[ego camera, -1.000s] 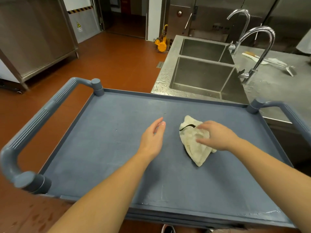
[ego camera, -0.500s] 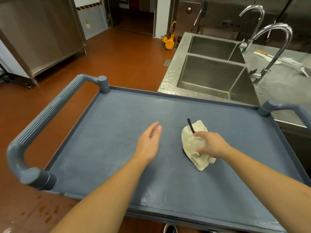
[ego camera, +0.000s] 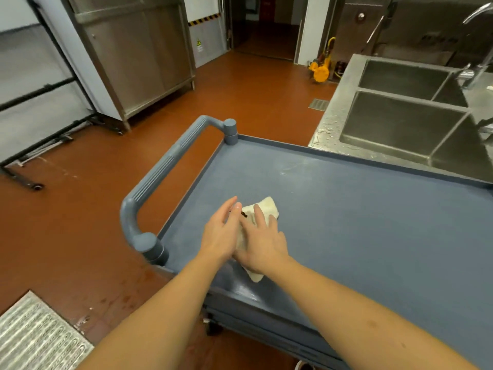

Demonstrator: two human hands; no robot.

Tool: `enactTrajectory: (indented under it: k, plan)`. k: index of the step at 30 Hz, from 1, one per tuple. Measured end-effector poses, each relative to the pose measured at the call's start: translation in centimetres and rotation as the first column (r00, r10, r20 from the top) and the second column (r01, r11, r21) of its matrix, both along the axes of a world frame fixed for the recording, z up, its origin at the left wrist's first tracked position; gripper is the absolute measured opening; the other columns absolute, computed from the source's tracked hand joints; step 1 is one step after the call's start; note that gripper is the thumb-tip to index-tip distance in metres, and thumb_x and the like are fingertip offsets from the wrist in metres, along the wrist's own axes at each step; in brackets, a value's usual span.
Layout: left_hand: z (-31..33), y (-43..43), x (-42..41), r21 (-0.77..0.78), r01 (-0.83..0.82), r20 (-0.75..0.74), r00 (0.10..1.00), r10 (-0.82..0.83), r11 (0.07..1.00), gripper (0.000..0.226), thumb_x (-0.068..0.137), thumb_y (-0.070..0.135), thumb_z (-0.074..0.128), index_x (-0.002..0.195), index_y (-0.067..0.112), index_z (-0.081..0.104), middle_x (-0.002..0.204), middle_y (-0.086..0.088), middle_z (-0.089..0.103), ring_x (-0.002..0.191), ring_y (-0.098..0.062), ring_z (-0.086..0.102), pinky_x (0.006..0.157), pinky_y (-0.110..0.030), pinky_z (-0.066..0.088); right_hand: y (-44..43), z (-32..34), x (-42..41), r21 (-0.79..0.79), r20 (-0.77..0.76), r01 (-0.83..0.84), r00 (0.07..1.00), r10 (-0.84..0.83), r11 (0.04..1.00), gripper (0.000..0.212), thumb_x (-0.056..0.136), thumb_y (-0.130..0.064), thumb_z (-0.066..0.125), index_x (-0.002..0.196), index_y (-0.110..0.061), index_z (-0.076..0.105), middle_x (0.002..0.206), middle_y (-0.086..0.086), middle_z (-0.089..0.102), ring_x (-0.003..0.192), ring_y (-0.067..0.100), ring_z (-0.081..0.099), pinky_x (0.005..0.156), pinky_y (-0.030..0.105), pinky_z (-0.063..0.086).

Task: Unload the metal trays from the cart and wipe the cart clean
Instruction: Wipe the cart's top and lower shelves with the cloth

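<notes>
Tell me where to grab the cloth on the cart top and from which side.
Probably best to take the cloth by its far bunched end, coming from above and beyond the fingertips. That end lies bare on the cart; the right hand presses the middle flat and the left hand crowds its left edge.

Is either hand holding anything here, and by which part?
The right hand presses flat on the middle of the cloth on the cart, not gripping it. The left hand touches the cloth's left edge, fingers open.
</notes>
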State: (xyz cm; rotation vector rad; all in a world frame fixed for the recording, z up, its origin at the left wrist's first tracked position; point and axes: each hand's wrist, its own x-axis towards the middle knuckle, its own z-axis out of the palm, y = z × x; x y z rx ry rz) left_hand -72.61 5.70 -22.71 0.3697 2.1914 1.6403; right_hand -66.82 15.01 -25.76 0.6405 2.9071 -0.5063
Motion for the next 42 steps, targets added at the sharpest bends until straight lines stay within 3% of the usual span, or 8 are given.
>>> enactTrajectory:
  k: [4, 12, 14, 19, 27, 31, 36, 42]
  plan:
    - [-0.3, -1.0, 0.1, -0.012, 0.011, -0.004, 1.0, -0.011, 1.0, 0.04, 0.098, 0.043, 0.043, 0.135, 0.031, 0.05, 0.135, 0.015, 0.049, 0.113, 0.007, 0.041, 0.089, -0.011, 0.028, 0.9, -0.9, 0.3, 0.065, -0.089, 0.007, 0.996, -0.001, 0.998, 0.041, 0.09, -0.044, 0.047, 0.13, -0.036, 0.04, 0.15, -0.004, 0.023, 0.127, 0.031, 0.032, 0.084, 0.039, 0.041]
    - [-1.7, 2.2, 0.9, 0.008, 0.039, 0.078, 0.996, -0.04, 0.999, 0.034, 0.097, 0.043, 0.044, 0.13, 0.037, 0.052, 0.122, 0.023, 0.052, 0.111, 0.005, 0.048, 0.083, -0.009, 0.034, 3.6, -2.0, -0.9, -0.042, -0.22, 0.038, 0.975, -0.046, 0.998, 0.019, 0.087, -0.033, 0.05, 0.106, -0.034, 0.05, 0.113, -0.009, 0.043, 0.099, 0.028, 0.043, 0.068, 0.033, 0.033]
    - [-2.2, 3.0, 0.7, 0.007, 0.025, 0.061, 0.998, -0.025, 1.0, 0.03, 0.097, 0.042, 0.045, 0.125, 0.038, 0.054, 0.113, 0.03, 0.054, 0.106, 0.012, 0.049, 0.076, 0.001, 0.035, 6.1, -1.8, -1.6, -0.102, -0.199, 0.091, 0.974, -0.11, 0.991, 0.02, 0.088, -0.034, 0.049, 0.108, -0.035, 0.051, 0.112, -0.007, 0.044, 0.1, 0.029, 0.045, 0.068, 0.033, 0.034]
    - [-3.1, 5.3, -0.2, -0.001, -0.016, 0.052, 0.999, 0.016, 1.0, 0.041, 0.096, 0.044, 0.047, 0.135, 0.03, 0.051, 0.125, 0.026, 0.047, 0.112, 0.014, 0.041, 0.074, 0.01, 0.027, 15.8, -1.7, -1.2, 0.061, -0.16, 0.143, 0.978, -0.131, 0.988, 0.038, 0.089, -0.03, 0.051, 0.127, -0.034, 0.049, 0.136, -0.004, 0.039, 0.111, 0.032, 0.044, 0.075, 0.038, 0.045]
    - [-4.0, 15.2, 0.2, 0.029, 0.071, 0.056, 0.996, -0.073, 0.997, 0.04, 0.095, 0.041, 0.051, 0.133, 0.029, 0.052, 0.136, 0.014, 0.05, 0.121, 0.004, 0.044, 0.097, -0.012, 0.029, 29.6, -1.5, 2.8, 0.047, -0.159, 0.372, 0.919, -0.361, 0.927, 0.038, 0.09, -0.03, 0.05, 0.128, -0.036, 0.047, 0.137, -0.002, 0.038, 0.113, 0.034, 0.042, 0.072, 0.039, 0.045]
    - [-4.4, 20.1, 1.2, 0.04, 0.136, 0.059, 0.989, -0.138, 0.99, 0.04, 0.094, 0.042, 0.051, 0.132, 0.03, 0.053, 0.135, 0.014, 0.051, 0.119, 0.006, 0.044, 0.087, 0.002, 0.03, 35.9, -1.0, 7.2, 0.053, -0.162, 0.527, 0.843, -0.514, 0.848, 0.04, 0.089, -0.029, 0.051, 0.129, -0.034, 0.048, 0.136, 0.001, 0.04, 0.116, 0.037, 0.04, 0.076, 0.041, 0.042]
    - [-4.1, 25.7, 3.2, 0.081, 0.219, 0.076, 0.971, -0.225, 0.972, 0.042, 0.093, 0.042, 0.052, 0.133, 0.03, 0.052, 0.137, 0.012, 0.051, 0.125, 0.003, 0.044, 0.099, -0.014, 0.031, 41.9, -0.3, 13.8, 0.063, -0.159, 0.681, 0.729, -0.666, 0.73, 0.041, 0.089, -0.027, 0.051, 0.129, -0.03, 0.049, 0.137, 0.005, 0.04, 0.12, 0.041, 0.037, 0.088, 0.048, 0.042]
    - [-3.5, 30.1, 5.1, 0.077, 0.313, 0.08, 0.944, -0.319, 0.946, 0.041, 0.093, 0.044, 0.052, 0.133, 0.035, 0.051, 0.136, 0.014, 0.05, 0.124, 0.003, 0.044, 0.098, -0.013, 0.03, 45.7, -0.1, 20.4, 0.089, -0.183, 0.818, 0.575, -0.798, 0.569, 0.04, 0.089, -0.025, 0.052, 0.129, -0.025, 0.051, 0.139, 0.011, 0.038, 0.121, 0.045, 0.04, 0.096, 0.051, 0.039]
